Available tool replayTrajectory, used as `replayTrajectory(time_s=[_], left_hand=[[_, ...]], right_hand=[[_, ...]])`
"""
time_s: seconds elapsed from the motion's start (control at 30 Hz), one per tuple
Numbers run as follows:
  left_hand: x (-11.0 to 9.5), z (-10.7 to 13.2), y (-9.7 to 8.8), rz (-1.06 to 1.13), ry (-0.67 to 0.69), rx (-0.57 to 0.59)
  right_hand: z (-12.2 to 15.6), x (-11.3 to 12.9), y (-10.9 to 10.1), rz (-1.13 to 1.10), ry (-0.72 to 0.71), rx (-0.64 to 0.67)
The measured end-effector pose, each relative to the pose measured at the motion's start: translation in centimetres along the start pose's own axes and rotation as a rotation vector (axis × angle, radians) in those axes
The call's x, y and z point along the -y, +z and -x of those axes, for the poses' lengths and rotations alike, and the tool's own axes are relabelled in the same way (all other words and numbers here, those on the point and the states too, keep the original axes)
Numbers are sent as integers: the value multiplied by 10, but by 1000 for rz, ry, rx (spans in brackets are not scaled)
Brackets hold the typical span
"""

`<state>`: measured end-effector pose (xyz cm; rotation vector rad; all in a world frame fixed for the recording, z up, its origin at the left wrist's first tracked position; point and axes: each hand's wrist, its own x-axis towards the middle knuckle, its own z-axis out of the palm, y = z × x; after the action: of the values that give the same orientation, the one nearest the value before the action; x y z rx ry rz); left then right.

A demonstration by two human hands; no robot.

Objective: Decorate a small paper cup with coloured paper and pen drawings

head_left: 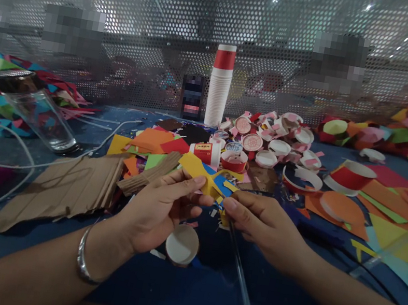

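My left hand [160, 208] pinches a small piece of yellow and blue paper [207, 177] between thumb and fingers, held over the blue table [184, 286]. My right hand [265, 226] is closed beside it, fingertips at the paper's right edge, and it grips a thin dark stick-like tool [240, 272] that slants down toward me. A small white paper cup [182, 244] lies on its side just under my left hand. A silver bangle [84, 260] sits on my left wrist.
Folded brown cardboard [63, 191] lies at left, near a tipped clear glass [42, 119] and white cables [16, 161]. A stack of red and white cups [219, 87] stands at the back by cut cup rims [276, 144]. Coloured paper sheets [394, 212] cover the right.
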<state>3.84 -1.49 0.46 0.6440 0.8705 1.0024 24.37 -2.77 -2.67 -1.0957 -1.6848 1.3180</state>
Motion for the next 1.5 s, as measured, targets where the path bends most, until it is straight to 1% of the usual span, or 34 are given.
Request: replayTrajectory(time_s=[0.23,0.5,0.77,0.97,1.27,1.5], left_hand=[[0,1,4,-22,11,-28],[4,1,7,0,3,19],[2,3,9,1,11,-1],[3,2,6,0,43,28],[7,-3,-1,-111,110,41],[9,-3,-4,-168,110,24]], right_hand=[[-1,-1,0,14,-39,5],[1,2,1,13,-62,7],[2,1,-1,15,-61,-16],[0,2,-1,26,-116,-26],[0,-1,-2,63,-115,-42],[0,-1,0,54,-122,-48]])
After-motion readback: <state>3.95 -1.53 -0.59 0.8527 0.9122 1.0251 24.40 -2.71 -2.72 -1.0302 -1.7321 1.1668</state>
